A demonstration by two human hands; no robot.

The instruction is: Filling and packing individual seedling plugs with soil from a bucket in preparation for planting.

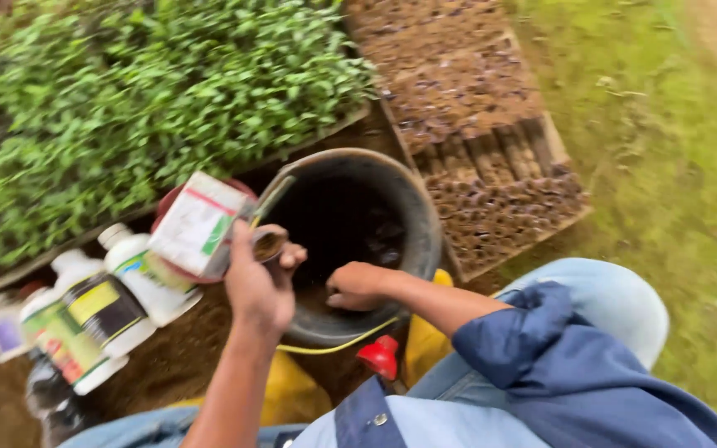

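Observation:
My left hand [259, 286] grips a white packet [194, 224] with a red and green label and holds it tilted at the left rim of a black bucket [412, 216]. A small round cap or cup [269, 244] sits between its fingers. My right hand [357, 286] is closed in a fist and rests on the near rim of the bucket. The frame does not show whether it holds anything. The inside of the bucket is dark.
Several white bottles [85, 311] with yellow and dark labels lie on the soil at the left. Trays of green seedlings [143, 91] fill the upper left, brown seedling trays [479, 124] the upper middle. A yellow sprayer tank [421, 340] with red cap [379, 357] stands by my knees. Grass lies to the right.

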